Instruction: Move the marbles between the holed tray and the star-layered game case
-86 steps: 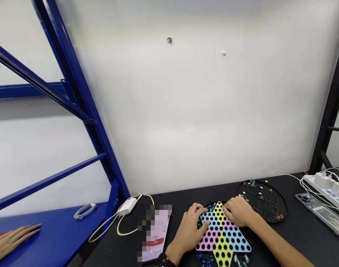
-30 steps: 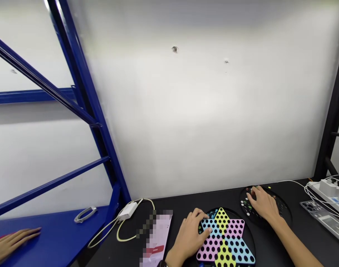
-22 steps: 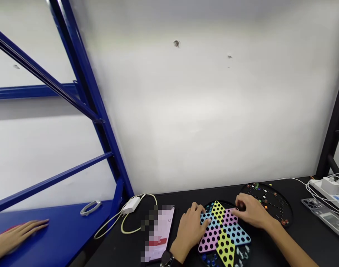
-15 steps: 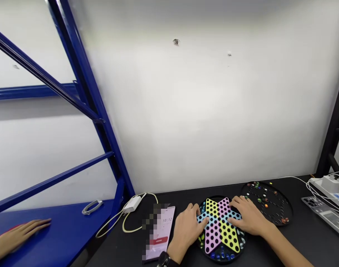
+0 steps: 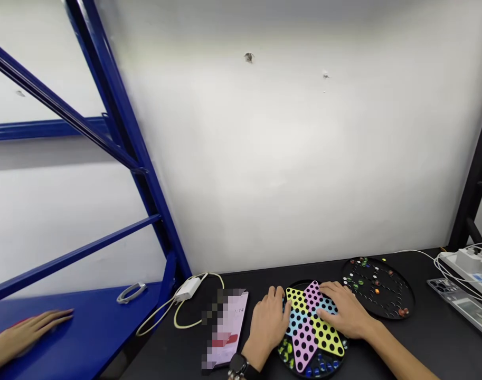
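A round black Chinese-checkers board with a yellow, pink and blue star of holes lies on the black desk. My left hand rests on its left edge, fingers curled over the rim. My right hand lies flat on the star's right side, fingers spread. Small coloured marbles sit in the rim's gaps near the front. A second round black tray with several scattered marbles lies to the right, beyond my right hand.
A phone lies left of the board, with a white charger and cable behind it. A power strip and clear case sit at the far right. Another person's hand rests on the blue shelf.
My right hand came back from the marble tray onto the board. Both hands have turned the board, so the star's points now face other directions.
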The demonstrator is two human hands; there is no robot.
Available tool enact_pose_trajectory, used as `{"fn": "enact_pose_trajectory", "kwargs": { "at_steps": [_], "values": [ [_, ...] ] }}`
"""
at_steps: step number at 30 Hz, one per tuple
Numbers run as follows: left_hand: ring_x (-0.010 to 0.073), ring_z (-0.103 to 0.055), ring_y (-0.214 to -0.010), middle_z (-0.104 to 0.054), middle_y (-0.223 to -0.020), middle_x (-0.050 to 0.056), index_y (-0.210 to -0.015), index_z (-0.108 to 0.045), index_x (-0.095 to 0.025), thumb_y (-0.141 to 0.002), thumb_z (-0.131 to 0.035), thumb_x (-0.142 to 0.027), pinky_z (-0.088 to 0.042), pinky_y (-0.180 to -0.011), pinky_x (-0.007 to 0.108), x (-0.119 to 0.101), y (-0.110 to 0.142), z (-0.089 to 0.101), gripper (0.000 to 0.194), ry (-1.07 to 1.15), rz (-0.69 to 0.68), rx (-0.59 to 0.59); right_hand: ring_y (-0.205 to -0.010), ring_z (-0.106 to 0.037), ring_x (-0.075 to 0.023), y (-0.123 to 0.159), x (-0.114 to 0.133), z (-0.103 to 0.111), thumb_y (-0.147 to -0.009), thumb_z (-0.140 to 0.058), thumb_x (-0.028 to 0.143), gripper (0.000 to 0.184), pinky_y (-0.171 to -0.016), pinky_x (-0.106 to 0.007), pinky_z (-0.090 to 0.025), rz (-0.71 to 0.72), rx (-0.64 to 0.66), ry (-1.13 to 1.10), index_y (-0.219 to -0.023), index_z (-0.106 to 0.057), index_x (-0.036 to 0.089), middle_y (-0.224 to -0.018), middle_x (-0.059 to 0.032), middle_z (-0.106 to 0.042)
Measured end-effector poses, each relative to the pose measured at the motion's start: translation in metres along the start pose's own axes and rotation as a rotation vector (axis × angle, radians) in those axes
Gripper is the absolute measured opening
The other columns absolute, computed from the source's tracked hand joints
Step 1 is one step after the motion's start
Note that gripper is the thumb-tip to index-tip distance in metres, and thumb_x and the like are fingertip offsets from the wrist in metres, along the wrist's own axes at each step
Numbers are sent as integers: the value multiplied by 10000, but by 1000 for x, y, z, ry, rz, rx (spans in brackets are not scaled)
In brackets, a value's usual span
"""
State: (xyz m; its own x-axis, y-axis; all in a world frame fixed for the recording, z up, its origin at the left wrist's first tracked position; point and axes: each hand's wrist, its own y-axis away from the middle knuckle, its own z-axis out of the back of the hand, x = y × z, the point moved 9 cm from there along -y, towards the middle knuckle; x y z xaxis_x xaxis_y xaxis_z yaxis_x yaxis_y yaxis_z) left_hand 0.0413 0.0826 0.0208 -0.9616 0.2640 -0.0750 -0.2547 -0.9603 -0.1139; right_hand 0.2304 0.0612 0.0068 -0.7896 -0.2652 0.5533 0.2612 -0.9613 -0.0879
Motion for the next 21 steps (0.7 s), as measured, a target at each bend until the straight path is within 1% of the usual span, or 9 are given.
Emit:
{"fn": "enact_pose_trajectory", "kwargs": {
  "at_steps": [4,7,9,13,15,17,19,21],
  "values": [
    [235,-677,-863,-608,-1102,103,-1207,-547,-191,-1014,-251,-288,-483,-738,333,1,-2,-8,367,-32,-26,44,-1283,-477,-303,0,1,0,-877,-500,540,567,-1127,-482,-284,4,-6,-16,-1346,-568,228,-1404,-108,-542],
    [239,-687,-839,-644,-1068,102,-1148,-601,-201,-1022,-230,-290,-483,-740,347,0,-3,-13,402,-14,-67,93,-1265,-480,-301,0,1,0,-880,-498,529,557,-1121,-483,-286,3,-8,-24,-1340,-565,222,-1393,-115,-545],
    [240,-689,-855,-672,-1029,94,-1075,-648,-209,-1027,-234,-313,-479,-759,347,0,-3,-12,429,-3,-80,100,-1265,-476,-304,0,1,0,-880,-498,530,559,-1117,-484,-288,3,-5,-30,-1340,-561,219,-1392,-119,-543],
    [241,-681,-899,-706,-959,99,-923,-709,-207,-1018,-313,-361,-459,-781,326,3,-4,-7,435,8,-77,86,-1260,-479,-302,0,1,-1,-877,-496,540,554,-1110,-481,-295,2,0,-42,-1332,-560,230,-1384,-112,-545],
    [237,-681,-880,-714,-922,96,-871,-716,-205,-1003,-368,-372,-449,-770,313,5,-4,-5,408,17,-64,68,-1253,-484,-297,0,0,-1,-879,-493,542,540,-1102,-474,-307,9,-7,-45,-1320,-564,238,-1372,-106,-552],
    [236,-681,-851,-717,-879,94,-809,-715,-199,-993,-385,-375,-440,-753,308,8,-5,-1,416,28,-37,38,-1242,-495,-292,0,-1,0,-880,-495,543,512,-1102,-474,-307,8,-18,-53,-1290,-579,247,-1357,-97,-560],
    [234,-678,-822,-715,-833,93,-747,-704,-193,-993,-360,-378,-430,-725,305,12,-6,6,461,40,0,-4,-1218,-512,-288,0,-3,4,-883,-497,543,451,-1097,-480,-311,0,-55,-75,-1209,-614,254,-1320,-85,-578],
    [223,-669,-788,-706,-796,87,-703,-681,-192,-1001,-311,-386,-417,-690,300,15,-7,15,513,52,37,-48,-1164,-536,-278,-1,-2,14,-891,-495,542,382,-1074,-472,-336,3,-155,-133,-1092,-639,251,-1243,-76,-608]
  ]
}}
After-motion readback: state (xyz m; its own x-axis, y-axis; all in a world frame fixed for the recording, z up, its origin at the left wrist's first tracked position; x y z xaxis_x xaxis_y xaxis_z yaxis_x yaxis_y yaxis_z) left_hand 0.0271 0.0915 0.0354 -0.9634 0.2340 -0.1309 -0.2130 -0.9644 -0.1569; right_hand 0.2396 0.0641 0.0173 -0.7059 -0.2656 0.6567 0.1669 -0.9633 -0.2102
